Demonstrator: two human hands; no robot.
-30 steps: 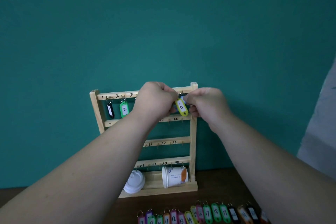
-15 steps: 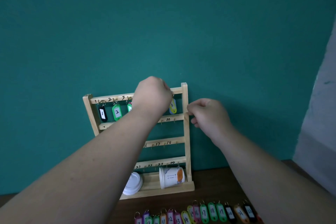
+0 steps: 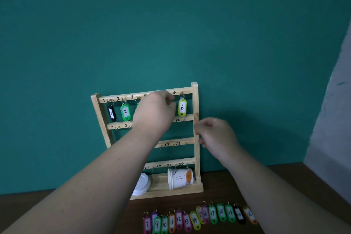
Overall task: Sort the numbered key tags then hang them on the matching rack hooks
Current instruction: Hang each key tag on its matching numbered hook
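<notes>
Once both hands had released it, the yellow-green tag 6 [image 3: 182, 107] hung on its hook at the wooden key rack's [image 3: 195, 89] upper right, the left hand [image 3: 154, 112] curled beside it, grip unclear, the right hand [image 3: 214, 135] loosely curled and empty by the post, leaving the row of tags [image 3: 212, 214] from 7 up at frame bottom.

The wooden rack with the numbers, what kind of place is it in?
Probably a simple indoor sorting corner: a small wooden key rack stands against a bare teal wall on a dark wooden table, with coloured numbered key tags lined up in front.
</notes>
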